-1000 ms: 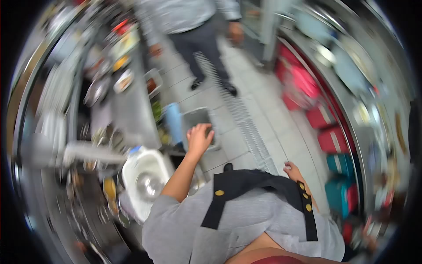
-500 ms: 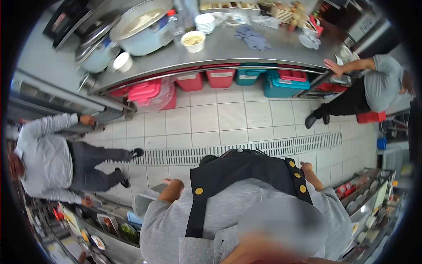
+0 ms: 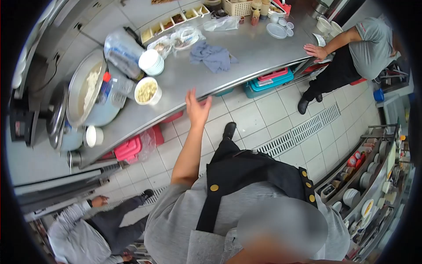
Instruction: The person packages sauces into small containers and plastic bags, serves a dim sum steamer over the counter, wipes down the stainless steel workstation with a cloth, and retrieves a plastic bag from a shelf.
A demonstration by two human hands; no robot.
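My left hand (image 3: 198, 109) reaches out over the front edge of a steel counter (image 3: 176, 88). Its fingers are spread and hold nothing. Closest to it stands a white tub (image 3: 152, 99) filled with pale shredded food (image 3: 146, 91). Behind that tub is a stack of white bowls (image 3: 151, 63). A clear plastic bottle with a red cap (image 3: 118, 86) leans beside a large pot (image 3: 73, 99) with whitish contents. Right of the bowls lies a crumpled blue-grey cloth (image 3: 211, 56). My right hand is out of view.
A co-worker (image 3: 373, 48) rests a hand on the counter's right part. Another person (image 3: 83, 237) is at lower left. Red and teal bins (image 3: 269, 83) sit under the counter. A floor drain grate (image 3: 299, 132) crosses the tiles. Shelves with dishes (image 3: 367, 178) line the right side.
I have turned left and come closer to the counter. My left hand has risen from beside my body to the counter's edge. My right hand has left the view.
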